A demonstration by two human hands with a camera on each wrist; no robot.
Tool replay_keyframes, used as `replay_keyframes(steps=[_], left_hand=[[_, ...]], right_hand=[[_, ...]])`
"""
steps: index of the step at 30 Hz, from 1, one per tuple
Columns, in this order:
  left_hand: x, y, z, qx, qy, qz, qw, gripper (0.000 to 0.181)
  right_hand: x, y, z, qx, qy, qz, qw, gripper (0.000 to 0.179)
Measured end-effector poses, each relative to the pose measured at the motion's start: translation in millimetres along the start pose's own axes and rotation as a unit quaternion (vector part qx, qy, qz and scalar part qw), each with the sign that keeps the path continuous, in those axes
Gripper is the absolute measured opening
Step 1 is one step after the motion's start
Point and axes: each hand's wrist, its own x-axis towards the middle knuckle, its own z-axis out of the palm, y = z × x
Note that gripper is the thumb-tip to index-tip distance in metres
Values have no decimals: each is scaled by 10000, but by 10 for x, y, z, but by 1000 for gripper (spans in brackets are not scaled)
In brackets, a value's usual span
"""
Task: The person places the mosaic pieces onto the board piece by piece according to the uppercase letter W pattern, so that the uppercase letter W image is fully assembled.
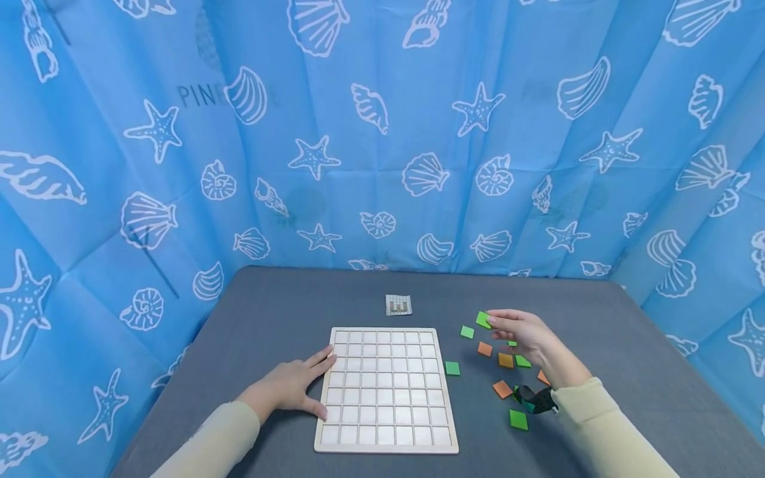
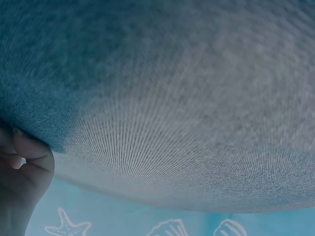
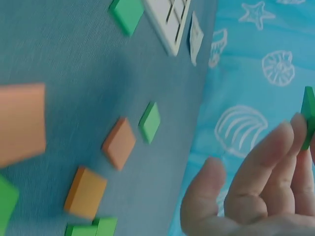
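A white square-grid board (image 1: 385,449) lies on the grey table, its cells bare. My left hand (image 1: 291,385) rests on the board's left edge, thumb and fingers spread apart; in the left wrist view only part of a hand (image 2: 32,169) shows at the left. Over the table to the right of the board, my right hand (image 1: 526,334) pinches a green square tile (image 1: 482,320) at the fingertips. That same tile (image 3: 308,118) is partly cut off in the right wrist view. Below it lie loose tiles, among them a light green tile (image 1: 467,332) and an orange tile (image 1: 485,348).
A small patterned card (image 1: 398,305) lies beyond the board. Beside the board's right edge is a green tile (image 1: 452,368). More green and orange tiles, such as one green tile (image 1: 518,419), lie around the right forearm. A blue seashell curtain (image 1: 376,166) hangs behind the table.
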Motion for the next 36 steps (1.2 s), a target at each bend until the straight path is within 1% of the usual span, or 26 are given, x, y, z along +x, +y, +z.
replay_keyframes(steps=[4, 10, 13, 18, 21, 24, 28, 32, 36], left_hand=[[-2, 4, -2, -5, 0, -46, 10000, 107], [-10, 13, 1, -28, -26, -132, 9999, 105], [-14, 15, -7, -55, -16, -106, 9999, 105], [-19, 4, -29, -111, -54, -23, 9999, 107], [-16, -10, -47, -213, -93, -28, 9997, 107], [10, -18, -79, -242, -29, -70, 9997, 107], [71, -17, -110, -63, 106, -100, 9999, 107], [131, 9, -128, 84, 128, -90, 9998, 108], [164, 23, -127, 104, 114, -178, 9997, 110]], right_hand=[[11, -15, 114, 97, 102, 0, 9999, 28], [42, -27, 265, 208, -76, -7, 9998, 30], [53, -25, 336, 295, -161, 40, 9994, 29], [67, -10, 454, 352, -237, 21, 9991, 23], [77, 5, 518, 359, -226, 54, 9991, 23], [83, 12, 566, 331, -228, 90, 9992, 29], [98, 17, 627, 301, -183, 117, 9993, 31], [108, 35, 705, 289, -119, 169, 9994, 31], [128, 64, 800, 262, -62, 219, 9994, 31]])
